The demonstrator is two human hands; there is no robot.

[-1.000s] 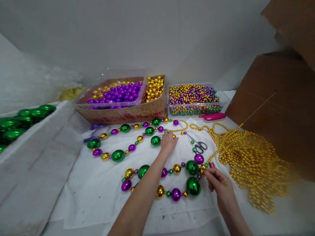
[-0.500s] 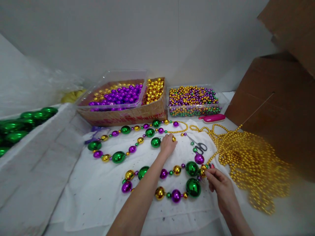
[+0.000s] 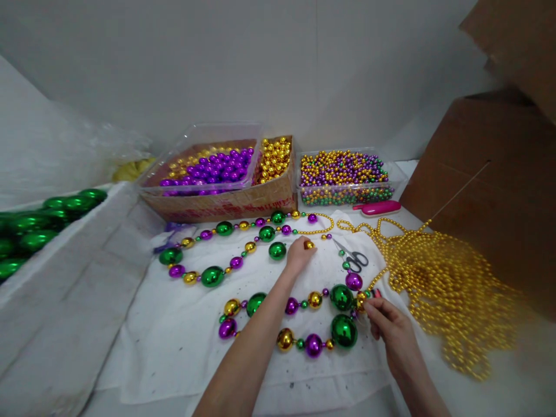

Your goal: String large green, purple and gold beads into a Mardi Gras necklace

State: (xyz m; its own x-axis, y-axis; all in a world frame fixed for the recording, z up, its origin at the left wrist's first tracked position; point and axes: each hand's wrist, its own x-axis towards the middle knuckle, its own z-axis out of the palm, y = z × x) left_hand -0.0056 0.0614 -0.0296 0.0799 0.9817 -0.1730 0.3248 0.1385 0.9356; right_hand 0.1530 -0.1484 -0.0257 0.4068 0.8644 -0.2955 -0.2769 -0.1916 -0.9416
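Observation:
My left hand [image 3: 299, 255] is closed around a gold bead [image 3: 308, 245] above the white cloth. Just left of it lies a loose green ball [image 3: 277, 251]. My right hand [image 3: 391, 324] pinches the near bead necklace [image 3: 313, 346] at its right end, close to a gold bead and two big green balls; the exact grip point is partly hidden. My left forearm covers part of this necklace. A purple ball [image 3: 354, 281] with small green beads lies just above the right hand. Farther back, another bead necklace [image 3: 212, 276] of green, purple and gold balls rests on the cloth.
Black-handled scissors [image 3: 357, 262] lie near a pink tool [image 3: 381, 208]. Gold bead strands [image 3: 452, 295] are heaped at right beside a cardboard box [image 3: 473, 202]. Behind stand a clear tub of purple balls [image 3: 223, 168] and a tub of small mixed beads [image 3: 345, 185]. Green balls [image 3: 39, 240] fill a bin at left.
My left fingers have drawn away from the green ball and gathered around the gold bead. My right hand keeps its pinch at the necklace's end. The view has shifted slightly.

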